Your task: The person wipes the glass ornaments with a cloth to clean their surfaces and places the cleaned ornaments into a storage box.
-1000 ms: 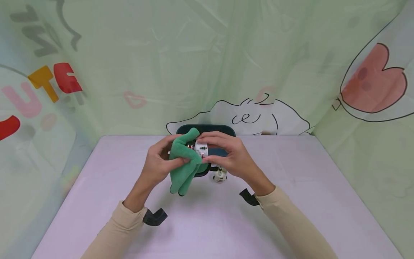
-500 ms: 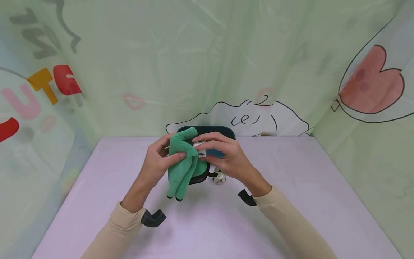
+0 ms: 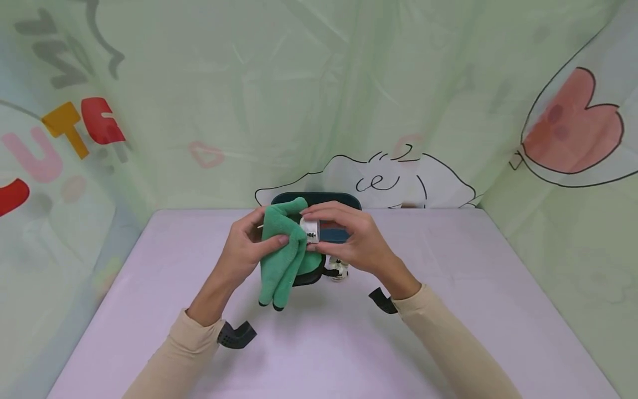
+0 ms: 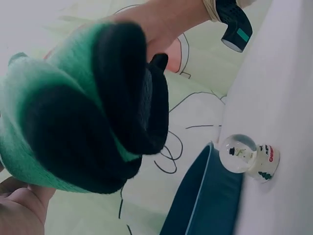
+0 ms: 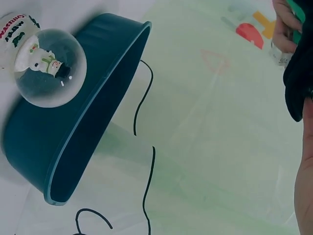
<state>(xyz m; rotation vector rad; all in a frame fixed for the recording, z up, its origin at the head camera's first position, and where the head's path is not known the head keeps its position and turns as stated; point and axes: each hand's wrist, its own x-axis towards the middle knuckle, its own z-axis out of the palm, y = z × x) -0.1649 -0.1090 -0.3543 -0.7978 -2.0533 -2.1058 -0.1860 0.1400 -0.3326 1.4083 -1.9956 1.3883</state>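
Note:
My left hand [image 3: 241,244] grips a folded plush cloth [image 3: 279,238], green on one face and black on the other. The thumb presses on its green side. My right hand [image 3: 354,233] pinches the white printed base of a snow globe [image 3: 311,231]; its globe end is hidden in the cloth. In the left wrist view, the black face of the cloth [image 4: 73,132] bulges close to the camera. A second snow globe [image 5: 51,68], with a snowman inside, stands on the table below the hands. In the head view, the cloth's dark corner partly covers this globe [image 3: 339,270].
A dark teal open bin [image 3: 335,235] stands behind the hands at the table's far edge, beside the standing snow globe. The table [image 3: 423,349] has a pale lilac cover. A printed curtain [image 3: 224,111] hangs behind. Black wrist mounts [image 3: 237,334] stick out near both cuffs.
The cloth has been drawn further over the held snow globe, and its lower corners hang slightly lower. My right fingers have shifted on the base, which appears turned. Both hands stay nearly in place.

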